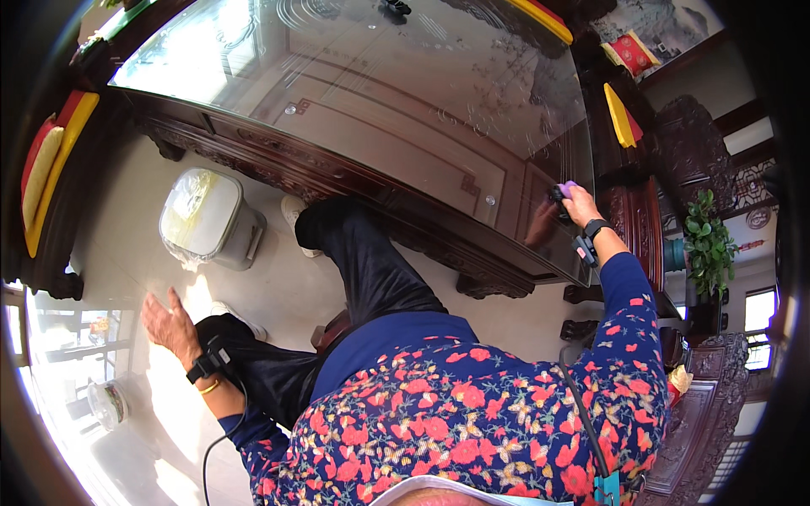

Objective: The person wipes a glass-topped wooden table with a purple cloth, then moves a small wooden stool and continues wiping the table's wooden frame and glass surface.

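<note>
My right hand (579, 203) grips a purple cloth (567, 188) at the near right corner of a glass-topped dark wood table (392, 139). Something small and black (557, 193) shows beside the cloth; I cannot tell whether it is in my grip. My left hand (169, 322) is held out over the floor with its fingers apart and nothing in it. Both wrists wear black straps with small devices. Another small dark object (397, 6) lies at the table's far edge.
A lidded grey waste bin (201, 212) with a plastic liner stands beside my foot. A clear plastic tub (107, 405) sits on the floor at left. Carved dark wood seats with red and yellow cushions (41, 171) flank the table. A potted plant (707, 243) is at right.
</note>
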`<state>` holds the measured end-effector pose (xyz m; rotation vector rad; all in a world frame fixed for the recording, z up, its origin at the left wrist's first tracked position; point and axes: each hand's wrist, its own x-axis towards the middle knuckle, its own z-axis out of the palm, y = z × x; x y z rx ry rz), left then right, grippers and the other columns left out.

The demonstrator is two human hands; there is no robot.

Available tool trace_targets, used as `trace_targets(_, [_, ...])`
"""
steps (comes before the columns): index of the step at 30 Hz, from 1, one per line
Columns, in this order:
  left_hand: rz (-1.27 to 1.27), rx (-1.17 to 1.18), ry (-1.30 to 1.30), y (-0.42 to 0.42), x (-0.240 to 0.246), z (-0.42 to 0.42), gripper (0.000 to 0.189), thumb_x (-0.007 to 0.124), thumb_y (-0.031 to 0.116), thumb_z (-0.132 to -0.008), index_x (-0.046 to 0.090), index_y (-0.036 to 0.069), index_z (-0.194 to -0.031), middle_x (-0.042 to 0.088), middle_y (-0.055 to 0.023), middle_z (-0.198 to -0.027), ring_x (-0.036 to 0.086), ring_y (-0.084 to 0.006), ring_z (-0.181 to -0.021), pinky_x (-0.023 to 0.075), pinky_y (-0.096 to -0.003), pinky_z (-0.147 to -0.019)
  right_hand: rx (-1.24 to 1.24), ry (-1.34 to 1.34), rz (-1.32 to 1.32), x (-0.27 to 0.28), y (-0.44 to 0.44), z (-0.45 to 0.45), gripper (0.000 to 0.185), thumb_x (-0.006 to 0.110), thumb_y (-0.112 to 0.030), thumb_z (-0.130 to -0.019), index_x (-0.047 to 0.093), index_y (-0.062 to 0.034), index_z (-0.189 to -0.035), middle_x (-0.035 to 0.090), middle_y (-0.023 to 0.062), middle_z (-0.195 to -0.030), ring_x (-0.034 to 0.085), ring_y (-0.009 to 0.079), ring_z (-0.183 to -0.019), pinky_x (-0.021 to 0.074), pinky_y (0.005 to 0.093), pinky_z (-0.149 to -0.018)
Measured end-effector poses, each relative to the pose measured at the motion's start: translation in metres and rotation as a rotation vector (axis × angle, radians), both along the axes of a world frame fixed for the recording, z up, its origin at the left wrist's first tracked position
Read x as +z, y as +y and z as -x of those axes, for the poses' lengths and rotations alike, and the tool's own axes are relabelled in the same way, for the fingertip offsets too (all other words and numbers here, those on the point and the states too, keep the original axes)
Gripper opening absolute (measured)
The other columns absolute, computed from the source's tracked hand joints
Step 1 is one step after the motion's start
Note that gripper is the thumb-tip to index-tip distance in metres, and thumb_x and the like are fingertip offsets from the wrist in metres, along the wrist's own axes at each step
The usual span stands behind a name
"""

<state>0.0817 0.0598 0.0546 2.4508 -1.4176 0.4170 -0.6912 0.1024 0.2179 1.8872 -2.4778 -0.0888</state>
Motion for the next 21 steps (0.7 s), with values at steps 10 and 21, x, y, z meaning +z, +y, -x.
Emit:
trace_targets(10, [-0.131, -0.003, 0.747, 0.052, -0.022, -0.016, 0.071, 0.04, 0.051, -0.089, 0.038, -0.01, -0.126, 0.041, -0.0273, -0.129, 0.038, -0.0376, -0.121, 0.0287, -0.0388, -0.102, 0.418, 0.088, 0.149, 0.0, -0.12, -0.022, 0.016, 0.046, -0.008, -0.074, 0.054, -0.0005, -0.086, 0.055, 0.0209, -0.091, 0.052, 0.0394, -0.09, 0.0426, 0.0462, -0.079])
trace_targets(21, [-0.092, -0.242, 0.59, 0.056, 0.027, 0.033, 0.051, 0.057, 0.033, -0.085, 0.049, -0.007, -0.115, 0.053, -0.0248, -0.114, 0.048, -0.0366, -0.109, 0.0361, -0.0393, -0.095, 0.849, -0.039, 0.147, 0.03, -0.268, -0.258, 0.017, 0.047, -0.006, -0.074, 0.061, -0.0003, -0.081, 0.059, 0.0203, -0.093, 0.057, 0.036, -0.09, 0.0467, 0.0419, -0.08])
